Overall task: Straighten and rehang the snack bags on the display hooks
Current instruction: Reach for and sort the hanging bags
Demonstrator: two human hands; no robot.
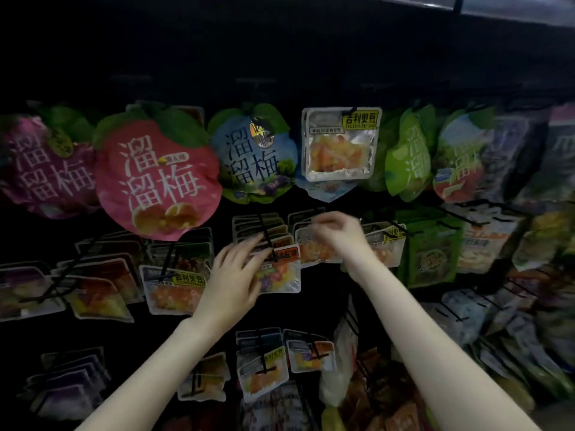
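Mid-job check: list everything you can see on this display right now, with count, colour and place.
Round plum bags: six or so fronts, magenta, pink, blue and green, top row.
Clear jelly-bean pouch: one, silver with a yellow label, top row among the round bags.
Clear pouches on black hooks: many, exact count unclear, orange and mixed contents, middle and lower rows.
Green square bags: one stack, middle row, right.
Blurred bags: purple, grey and pale, far right; too smeared to count.
Left hand: fingers spread on a pouch at the centre hook.
Right hand: fingers curled at a pouch top; grip blurred.
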